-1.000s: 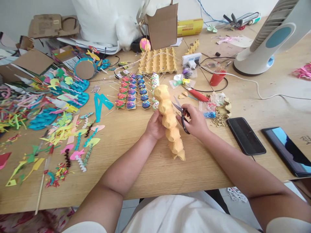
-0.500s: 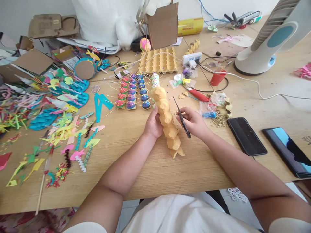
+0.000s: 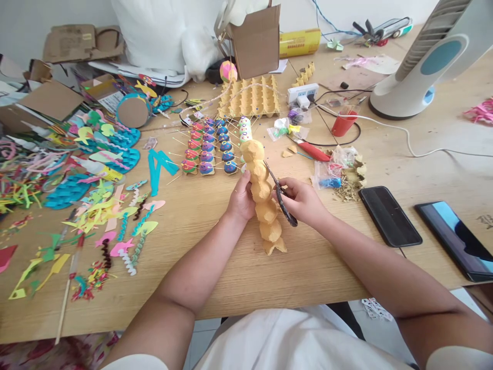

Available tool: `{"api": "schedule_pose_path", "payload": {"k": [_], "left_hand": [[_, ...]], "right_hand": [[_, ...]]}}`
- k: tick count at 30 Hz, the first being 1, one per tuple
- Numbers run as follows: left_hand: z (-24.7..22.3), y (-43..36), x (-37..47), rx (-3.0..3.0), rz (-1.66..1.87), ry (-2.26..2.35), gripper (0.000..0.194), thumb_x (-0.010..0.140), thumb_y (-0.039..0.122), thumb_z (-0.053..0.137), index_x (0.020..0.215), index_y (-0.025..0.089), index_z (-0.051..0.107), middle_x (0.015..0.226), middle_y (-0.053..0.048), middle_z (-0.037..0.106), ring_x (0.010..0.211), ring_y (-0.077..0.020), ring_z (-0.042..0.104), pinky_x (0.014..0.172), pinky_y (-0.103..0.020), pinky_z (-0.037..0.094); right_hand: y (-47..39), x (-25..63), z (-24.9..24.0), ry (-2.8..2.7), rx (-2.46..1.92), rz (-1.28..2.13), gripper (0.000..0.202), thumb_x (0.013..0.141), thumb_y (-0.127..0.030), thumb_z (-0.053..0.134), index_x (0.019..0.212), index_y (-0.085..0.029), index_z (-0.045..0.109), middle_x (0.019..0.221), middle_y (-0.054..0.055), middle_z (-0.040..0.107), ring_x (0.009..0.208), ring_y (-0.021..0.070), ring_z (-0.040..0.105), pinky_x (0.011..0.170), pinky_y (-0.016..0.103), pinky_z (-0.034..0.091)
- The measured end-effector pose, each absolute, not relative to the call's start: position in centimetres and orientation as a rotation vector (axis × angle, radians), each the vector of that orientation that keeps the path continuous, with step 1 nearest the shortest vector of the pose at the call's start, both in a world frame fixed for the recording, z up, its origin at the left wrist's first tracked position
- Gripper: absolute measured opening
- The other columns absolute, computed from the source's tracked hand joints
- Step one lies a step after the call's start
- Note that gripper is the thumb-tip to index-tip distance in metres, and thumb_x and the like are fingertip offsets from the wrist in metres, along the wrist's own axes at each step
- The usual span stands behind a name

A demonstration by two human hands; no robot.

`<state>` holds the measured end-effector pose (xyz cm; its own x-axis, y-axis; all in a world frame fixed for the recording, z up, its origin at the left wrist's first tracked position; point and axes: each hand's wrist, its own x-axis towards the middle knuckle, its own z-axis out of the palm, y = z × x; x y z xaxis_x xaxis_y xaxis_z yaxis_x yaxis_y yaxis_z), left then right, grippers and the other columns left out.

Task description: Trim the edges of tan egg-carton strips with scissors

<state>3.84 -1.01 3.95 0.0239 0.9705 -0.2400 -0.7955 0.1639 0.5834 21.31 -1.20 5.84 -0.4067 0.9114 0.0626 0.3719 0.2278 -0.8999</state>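
Note:
A yellow strip of egg carton cups (image 3: 265,210) is tilted up above the table, its far end pointing away from me. My left hand (image 3: 242,198) grips its left side, thumb up along the edge and other fingers hidden behind it. In my right hand (image 3: 300,198) is a pair of dark scissors (image 3: 284,203), blades pointing up and left against the strip's right edge. Just beyond stand painted egg carton strips, one red (image 3: 192,149), one purple (image 3: 208,149), one blue (image 3: 227,149) and one white (image 3: 245,127) partly covered by the yellow strip.
An uncut egg tray (image 3: 250,95) lies farther back. Paper scraps and craft pieces (image 3: 92,205) cover the left side. A red cup (image 3: 344,123), a red-handled tool (image 3: 314,151), two phones (image 3: 391,216) and a white fan (image 3: 400,95) are on the right.
The scissors have moved left, from beside the strip to its right edge. The strip's near end has swung slightly left. My left hand keeps its grip.

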Motion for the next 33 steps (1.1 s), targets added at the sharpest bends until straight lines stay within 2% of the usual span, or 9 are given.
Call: {"api": "schedule_pose_path", "payload": {"k": [15, 25, 30, 33], "left_hand": [[4.1, -1.0, 3.9, 0.318, 1.388, 0.712, 0.026, 0.093, 0.045, 0.064, 0.102, 0.022, 0.074, 0.092, -0.003, 0.080, 0.097, -0.0230, 0.078, 0.083, -0.030, 0.061], [4.0, -1.0, 3.8, 0.330, 1.398, 0.639, 0.024, 0.093, 0.044, 0.064, 0.095, 0.020, 0.071, 0.081, -0.002, 0.078, 0.085, -0.0222, 0.078, 0.080, -0.032, 0.062], [3.9, -1.1, 3.6, 0.319, 1.383, 0.732, 0.023, 0.093, 0.048, 0.064, 0.095, 0.027, 0.072, 0.079, -0.002, 0.077, 0.090, -0.0262, 0.077, 0.080, -0.036, 0.061], [3.9, -1.1, 3.6, 0.312, 1.387, 0.706, 0.021, 0.093, 0.046, 0.064, 0.097, 0.027, 0.072, 0.078, -0.002, 0.076, 0.089, -0.0260, 0.077, 0.080, -0.036, 0.061]], "right_hand": [[-1.6, 21.0, 7.0, -1.963, -1.232, 1.032, 0.029, 0.086, -0.049, 0.066, 0.090, -0.020, 0.071, 0.054, -0.007, 0.041, 0.052, 0.0104, 0.035, 0.052, 0.026, 0.025], [-0.8, 21.3, 6.3, -1.861, -1.196, 1.174, 0.035, 0.083, -0.053, 0.070, 0.095, -0.020, 0.070, 0.053, -0.007, 0.041, 0.051, 0.0103, 0.033, 0.049, 0.026, 0.022], [-0.4, 21.3, 6.3, -1.591, -1.128, 1.393, 0.041, 0.081, -0.059, 0.071, 0.095, -0.022, 0.060, 0.059, -0.007, 0.047, 0.049, 0.0104, 0.040, 0.047, 0.025, 0.028], [-0.2, 21.4, 6.1, -1.629, -1.099, 1.397, 0.039, 0.082, -0.057, 0.070, 0.095, -0.022, 0.058, 0.065, -0.006, 0.051, 0.054, 0.0113, 0.047, 0.052, 0.026, 0.036]]}}
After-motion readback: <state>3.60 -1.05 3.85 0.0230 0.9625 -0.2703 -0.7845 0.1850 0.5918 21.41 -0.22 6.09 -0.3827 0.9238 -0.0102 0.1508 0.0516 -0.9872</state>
